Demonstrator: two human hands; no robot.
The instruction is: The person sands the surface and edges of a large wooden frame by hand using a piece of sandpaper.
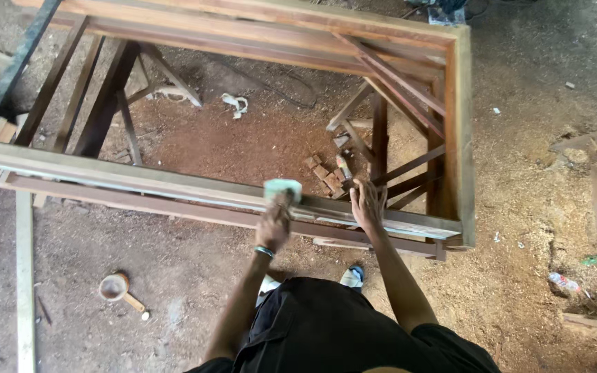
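Small round wooden mallet [120, 290] lies on the dirt floor [174, 318] far left. Left hand [274, 222] has its fingers wrapped round a pale green sanding block [283, 189] on the long brown wooden frame rail [139, 181]. Right hand [367, 202] rests flat, fingers spread, just beside.

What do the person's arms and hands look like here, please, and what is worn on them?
Both arms are bare from short black sleeves down, slim and long. The left hand has a teal beaded bracelet at its wrist. The right hand wears no glove, band or watch.
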